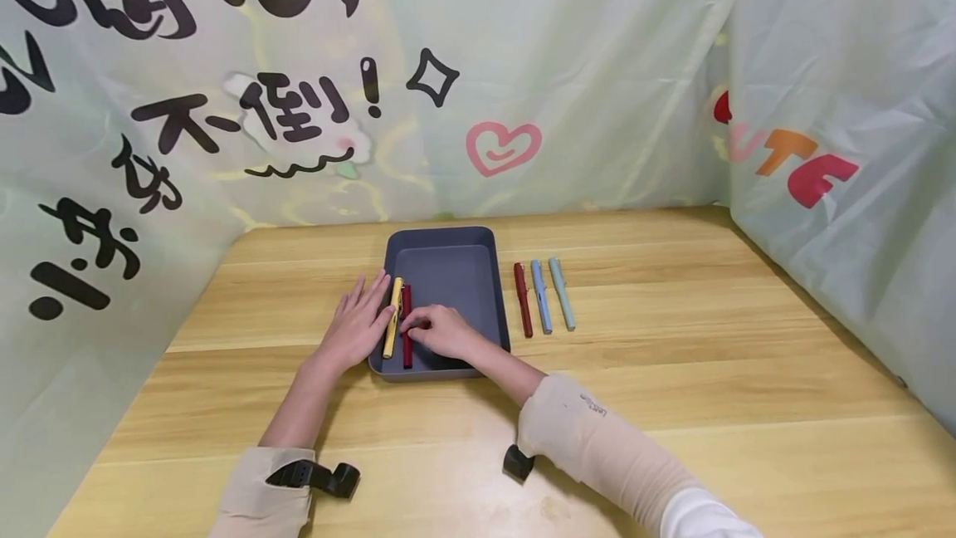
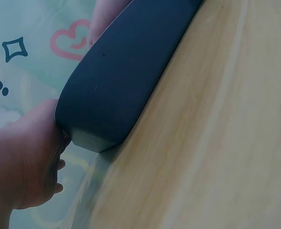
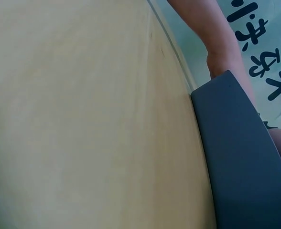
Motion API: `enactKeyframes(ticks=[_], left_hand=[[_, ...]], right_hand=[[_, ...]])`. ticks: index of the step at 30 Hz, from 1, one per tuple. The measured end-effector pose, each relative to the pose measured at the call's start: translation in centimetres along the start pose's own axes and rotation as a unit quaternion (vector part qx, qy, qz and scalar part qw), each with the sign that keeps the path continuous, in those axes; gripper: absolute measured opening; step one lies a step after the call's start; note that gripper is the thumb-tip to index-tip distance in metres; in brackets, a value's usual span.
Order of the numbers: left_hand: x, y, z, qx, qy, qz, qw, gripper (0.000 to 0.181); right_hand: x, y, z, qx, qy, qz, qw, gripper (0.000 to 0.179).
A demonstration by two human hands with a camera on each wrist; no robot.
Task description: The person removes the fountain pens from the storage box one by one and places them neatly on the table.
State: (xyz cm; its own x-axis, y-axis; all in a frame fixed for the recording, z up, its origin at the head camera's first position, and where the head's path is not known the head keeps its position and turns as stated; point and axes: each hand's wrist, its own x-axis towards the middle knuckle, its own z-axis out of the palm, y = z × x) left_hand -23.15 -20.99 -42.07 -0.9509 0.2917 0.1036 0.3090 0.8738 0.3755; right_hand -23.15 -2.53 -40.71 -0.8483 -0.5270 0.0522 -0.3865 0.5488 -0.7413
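A dark grey tray (image 1: 456, 272) lies on the table with a yellow pen (image 1: 392, 322) and a dark red pen (image 1: 407, 351) side by side along its left wall. My left hand (image 1: 358, 326) rests over the tray's left rim, fingers straight, with the thumb reaching to the yellow pen. Inside the tray, my right hand (image 1: 442, 330) pinches the dark red pen near its middle with thumb and forefinger. In both wrist views, the tray's outer wall (image 2: 116, 71) hides the pens. Part of the left hand (image 2: 28, 162) shows beside that wall.
To the right of the tray lie another dark red pen (image 1: 523, 301), a blue pen (image 1: 541, 297) and a pale green pen (image 1: 562, 295), roughly parallel. Printed cloth (image 1: 597, 65) encloses the wooden table (image 1: 709, 339) at the back and sides.
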Motion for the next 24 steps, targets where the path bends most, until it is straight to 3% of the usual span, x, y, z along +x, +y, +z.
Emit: enactKeyframes(ticks=[4,11,18,24], left_hand=[[0.00,0.05,0.01,-0.003,0.000,-0.001,1.0000,0.056],[0.02,0.04,0.07,-0.007,-0.003,-0.004,1.0000,0.055],[-0.03,0.16,0.04,-0.011,0.001,-0.006,0.9999,0.055],[-0.02,0.11,0.07,-0.006,0.002,-0.004,1.0000,0.055]], right_hand=[[-0.09,0.05,0.01,-0.013,0.012,-0.008,0.9998,0.010],[-0.23,-0.11,0.22,-0.082,-0.005,-0.035,0.9960,0.013],[-0.32,-0.31,0.18,-0.122,0.004,-0.011,0.9924,0.021],[-0.37,-0.41,-0.10,-0.105,0.008,0.007,0.9944,0.019]])
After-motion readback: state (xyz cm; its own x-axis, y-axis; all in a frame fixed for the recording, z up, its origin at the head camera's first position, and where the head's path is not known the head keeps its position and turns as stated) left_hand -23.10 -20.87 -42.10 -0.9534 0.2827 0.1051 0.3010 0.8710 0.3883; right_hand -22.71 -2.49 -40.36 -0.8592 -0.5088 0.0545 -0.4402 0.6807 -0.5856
